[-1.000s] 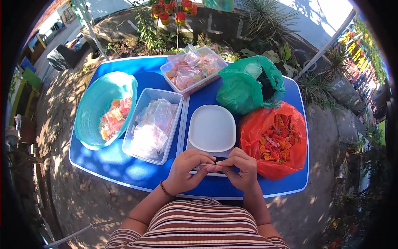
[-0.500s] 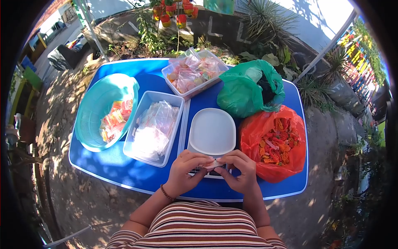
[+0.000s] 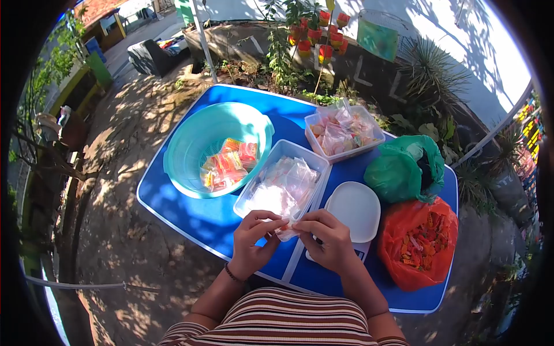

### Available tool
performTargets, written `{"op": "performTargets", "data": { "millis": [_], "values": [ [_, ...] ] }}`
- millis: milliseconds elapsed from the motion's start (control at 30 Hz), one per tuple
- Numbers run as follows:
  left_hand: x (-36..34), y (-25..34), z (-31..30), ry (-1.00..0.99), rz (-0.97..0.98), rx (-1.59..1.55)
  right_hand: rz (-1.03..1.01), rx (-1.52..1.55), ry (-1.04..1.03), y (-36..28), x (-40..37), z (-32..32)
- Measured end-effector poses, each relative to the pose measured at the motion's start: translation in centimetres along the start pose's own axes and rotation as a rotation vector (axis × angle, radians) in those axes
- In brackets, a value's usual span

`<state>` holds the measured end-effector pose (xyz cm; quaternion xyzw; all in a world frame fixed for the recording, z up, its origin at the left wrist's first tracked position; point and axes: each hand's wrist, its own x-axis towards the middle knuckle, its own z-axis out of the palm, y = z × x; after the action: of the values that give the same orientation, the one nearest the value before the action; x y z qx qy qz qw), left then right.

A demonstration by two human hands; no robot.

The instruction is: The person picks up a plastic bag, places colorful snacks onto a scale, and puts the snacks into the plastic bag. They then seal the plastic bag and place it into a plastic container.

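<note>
Both my hands are pinching a small clear plastic bag (image 3: 285,233) along its top. My left hand (image 3: 255,237) has its thumb and fingers closed on one side of it. Opposite, my right hand (image 3: 328,235) grips the other side; something reddish shows inside the bag. Just beyond my fingers is a clear plastic tub (image 3: 321,165) holding many flat plastic bags (image 3: 287,187). To the right of it, a white square plate (image 3: 356,210) rests on a small scale (image 3: 362,250), partly hidden by my right hand.
A turquoise basket (image 3: 183,151) with filled red-orange packets (image 3: 228,167) stands on the blue table (image 3: 190,213). At the back is another tub (image 3: 376,138) of filled bags. On the right sit a green plastic bag (image 3: 398,173) and a red bag (image 3: 395,259) of orange-red pieces (image 3: 427,242).
My view has turned left. Both hands have moved left from in front of the white plate to the near end of the tub of flat bags, still pinching the small bag.
</note>
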<state>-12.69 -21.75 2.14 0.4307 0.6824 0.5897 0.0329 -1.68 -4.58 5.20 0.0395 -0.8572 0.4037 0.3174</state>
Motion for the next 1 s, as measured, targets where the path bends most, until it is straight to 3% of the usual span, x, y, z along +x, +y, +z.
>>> {"op": "performTargets", "data": {
  "millis": [233,433,600,667,767,1000],
  "values": [
    [-1.0,-1.0,-3.0,0.221,0.053,0.210,-0.060,0.060,-0.053,0.5,3.2,5.0],
    [2.5,-4.4,-6.0,0.321,0.178,0.372,-0.161,0.041,-0.068,2.9,7.3,9.2],
    [4.4,-6.0,-7.5,0.183,0.056,0.674,-0.044,-0.137,-0.234,4.3,8.8,10.8],
    [3.6,-6.0,-6.8,0.143,0.103,0.633,0.016,-0.177,-0.283,4.7,7.5,10.3],
    [2.2,-4.9,-4.7,0.049,0.134,0.600,-0.050,-0.193,-0.227,3.7,5.1,7.8],
    [0.8,-1.6,2.0,-0.168,0.296,0.338,0.057,-0.277,-0.038,1.4,-2.1,0.1]
  ]
}}
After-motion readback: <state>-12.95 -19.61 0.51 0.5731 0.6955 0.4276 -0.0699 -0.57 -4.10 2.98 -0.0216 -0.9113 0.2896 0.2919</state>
